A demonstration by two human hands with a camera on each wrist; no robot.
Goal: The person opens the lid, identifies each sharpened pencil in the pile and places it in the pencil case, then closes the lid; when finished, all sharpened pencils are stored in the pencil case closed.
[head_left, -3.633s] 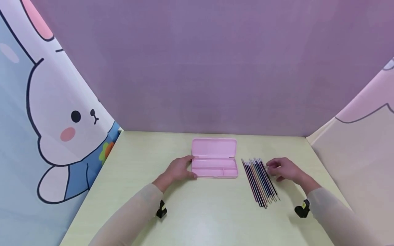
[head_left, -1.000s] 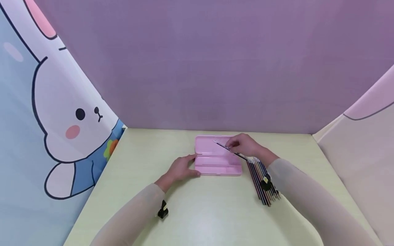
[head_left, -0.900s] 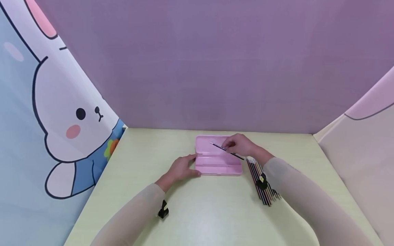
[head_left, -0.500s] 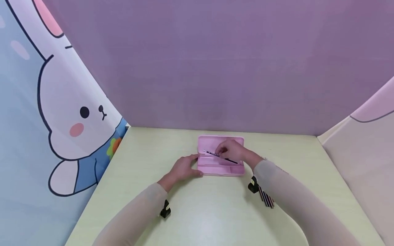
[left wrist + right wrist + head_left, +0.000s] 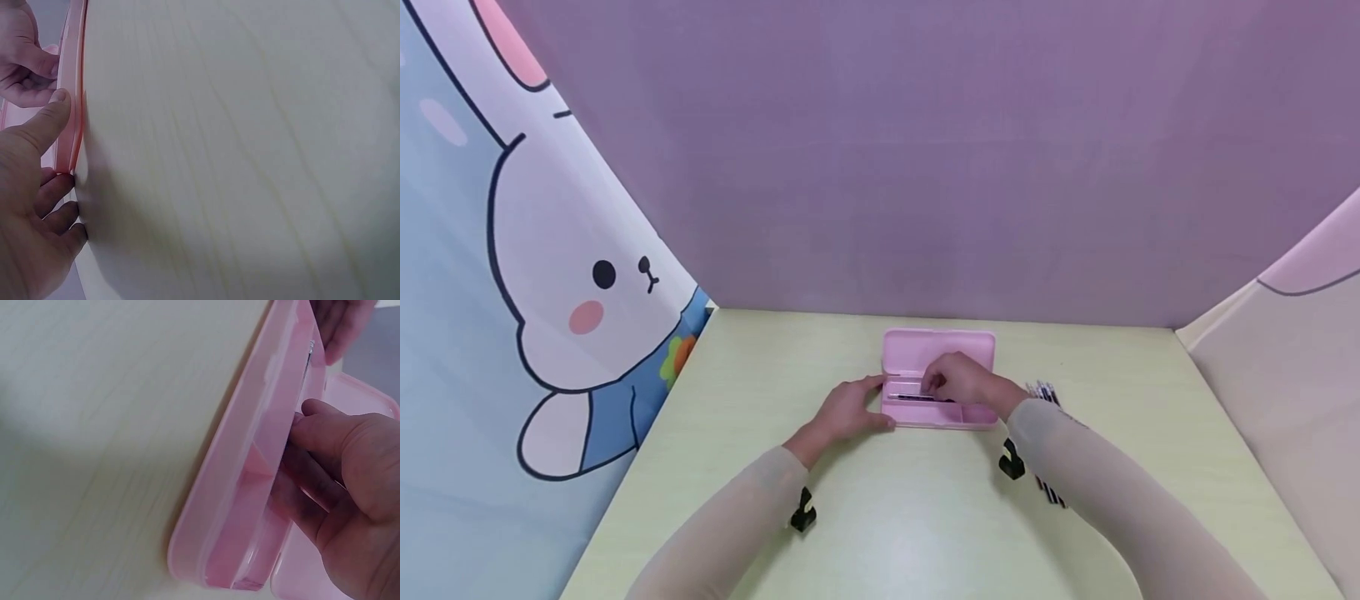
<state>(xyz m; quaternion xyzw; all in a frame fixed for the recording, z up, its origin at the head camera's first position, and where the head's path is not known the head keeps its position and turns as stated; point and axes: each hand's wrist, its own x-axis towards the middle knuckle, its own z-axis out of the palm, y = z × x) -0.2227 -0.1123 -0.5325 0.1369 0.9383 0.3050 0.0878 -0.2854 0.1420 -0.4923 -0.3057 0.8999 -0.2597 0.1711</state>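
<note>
A pink pencil case (image 5: 921, 415) lies with its lid raised on the table in the head view, its inside split into compartments. At its left end, my left hand (image 5: 847, 408) holds it, thumb on the front wall (image 5: 67, 134) and the other fingers at the end. My right hand (image 5: 961, 379) reaches into the case and pinches a dark pencil (image 5: 908, 397). That pencil lies lengthwise in the long back compartment, its metal-tipped end (image 5: 310, 347) towards the left hand. My right fingers hide the pencil's other part.
Several pencils (image 5: 1052, 495) lie in a bunch right of the case, mostly hidden under the right sleeve (image 5: 1075, 450). A purple panel (image 5: 925, 167) rises behind the table (image 5: 887, 517). Printed cloth with a rabbit (image 5: 565, 275) covers the left side.
My right hand has taken a pencil from the bunch, carried it left over the case and lowered it into the back compartment, turning it level. The left hand keeps its place on the case.
</note>
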